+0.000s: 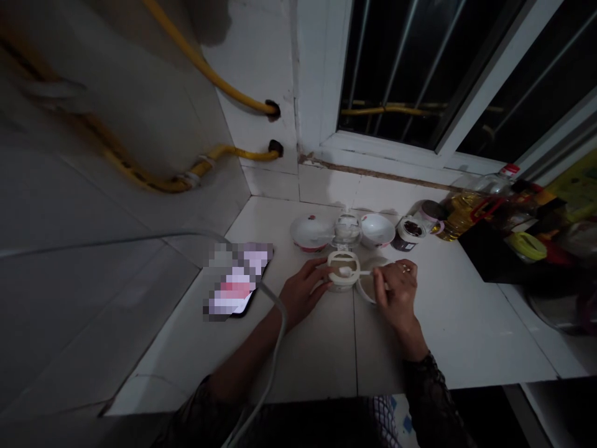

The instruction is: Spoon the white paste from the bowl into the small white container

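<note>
My left hand (303, 292) grips the left side of a small round container (342, 288) with a cream-coloured rim and a bar across its opening. My right hand (397, 287) is closed on the handle of a small white spoon (365, 272). The spoon's bowl is in the container's opening, with something white on it that I cannot make out. Partly hidden under my right hand stands a white bowl (365, 291). Just behind the container are a clear glass jar (347, 231) with white contents, a white bowl (310, 231) on its left and another bowl (379, 230) on its right.
A lit phone (247, 280) lies on the white tiled counter (317, 367) at left. A grey cable (282, 323) crosses over my left forearm. Right of the bowls stand a dark-filled jar (410, 233), an oil bottle (454, 214) and a black box (485, 249). A barred window is behind.
</note>
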Demonstrator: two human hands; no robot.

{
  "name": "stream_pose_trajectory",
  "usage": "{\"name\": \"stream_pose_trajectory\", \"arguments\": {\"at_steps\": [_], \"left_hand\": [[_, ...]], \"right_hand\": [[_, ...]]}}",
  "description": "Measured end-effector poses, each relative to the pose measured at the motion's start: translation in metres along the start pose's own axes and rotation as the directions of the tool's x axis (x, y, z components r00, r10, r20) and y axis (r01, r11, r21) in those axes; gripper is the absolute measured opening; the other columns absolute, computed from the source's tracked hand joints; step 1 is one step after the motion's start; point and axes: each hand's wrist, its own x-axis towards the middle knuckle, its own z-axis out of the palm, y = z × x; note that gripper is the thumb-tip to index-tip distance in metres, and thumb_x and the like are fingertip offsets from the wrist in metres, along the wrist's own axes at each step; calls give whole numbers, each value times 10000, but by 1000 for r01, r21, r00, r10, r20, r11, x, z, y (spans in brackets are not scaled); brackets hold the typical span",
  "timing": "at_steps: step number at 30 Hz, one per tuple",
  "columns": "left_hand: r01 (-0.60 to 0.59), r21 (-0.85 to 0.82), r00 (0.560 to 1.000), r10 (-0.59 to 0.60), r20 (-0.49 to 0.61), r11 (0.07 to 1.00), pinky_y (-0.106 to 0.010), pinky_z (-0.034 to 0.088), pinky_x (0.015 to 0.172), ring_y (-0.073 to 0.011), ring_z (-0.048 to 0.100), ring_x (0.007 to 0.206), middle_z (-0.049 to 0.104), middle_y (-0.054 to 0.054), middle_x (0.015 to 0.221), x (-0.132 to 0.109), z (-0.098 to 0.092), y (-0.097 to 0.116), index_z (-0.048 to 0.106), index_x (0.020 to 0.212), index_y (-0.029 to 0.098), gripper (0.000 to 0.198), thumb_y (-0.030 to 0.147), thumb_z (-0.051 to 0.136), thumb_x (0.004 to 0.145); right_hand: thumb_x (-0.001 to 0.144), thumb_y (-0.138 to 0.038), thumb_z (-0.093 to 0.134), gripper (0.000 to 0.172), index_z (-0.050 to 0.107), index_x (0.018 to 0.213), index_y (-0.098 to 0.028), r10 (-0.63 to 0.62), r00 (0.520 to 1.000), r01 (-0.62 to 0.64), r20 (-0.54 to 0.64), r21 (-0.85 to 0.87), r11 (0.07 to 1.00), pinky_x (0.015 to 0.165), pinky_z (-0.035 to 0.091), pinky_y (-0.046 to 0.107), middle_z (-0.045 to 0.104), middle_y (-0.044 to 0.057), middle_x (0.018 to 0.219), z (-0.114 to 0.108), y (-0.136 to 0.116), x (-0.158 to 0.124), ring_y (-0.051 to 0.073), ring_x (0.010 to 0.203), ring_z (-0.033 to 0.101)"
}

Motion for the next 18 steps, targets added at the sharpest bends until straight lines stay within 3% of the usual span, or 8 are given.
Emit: {"name": "stream_pose_trajectory", "arguments": {"at_steps": [3,6,11,15,18], "left_hand": [[-16,0,1000,16,-15,1000,-297,592,803,-182,672,1014,589,-104,1235,1,0,1,569,1149,220,209,270,489,963],[-24,-18,999,23,-25,1000,-291,593,783,-147,690,892,585,-106,1245,1,0,1,560,1157,220,211,269,490,964],[-28,-26,999,28,-22,999,-286,591,775,-132,689,834,581,-111,1249,0,0,0,556,1157,213,210,265,490,964],[-19,-12,1000,19,-12,1000,-297,593,781,-148,691,875,582,-117,1245,0,0,-1,557,1168,209,222,267,499,961],[-1,-9,1000,1,-3,1000,-303,594,789,-152,692,884,586,-113,1244,-1,1,-1,561,1169,215,224,270,496,961]], "right_hand": [[961,-271,429,343,495,630,-215,175,980,-176,-91,2,984,819,365,346,549,-14,576,-6,21,-5,137,580,486],[954,-317,433,360,485,612,-217,272,961,-273,-39,-20,962,810,357,345,544,-18,564,-12,43,-11,138,558,462],[953,-340,433,363,520,626,-210,262,965,-259,13,-93,961,810,341,347,568,-5,564,-13,60,-17,142,548,459],[969,-344,411,370,557,659,-206,211,970,-187,120,-184,965,823,320,356,628,21,620,-10,60,-18,159,610,521],[974,-336,402,395,541,628,-205,178,969,-152,172,-155,976,825,322,349,614,16,596,-6,55,-18,153,598,521]]}}
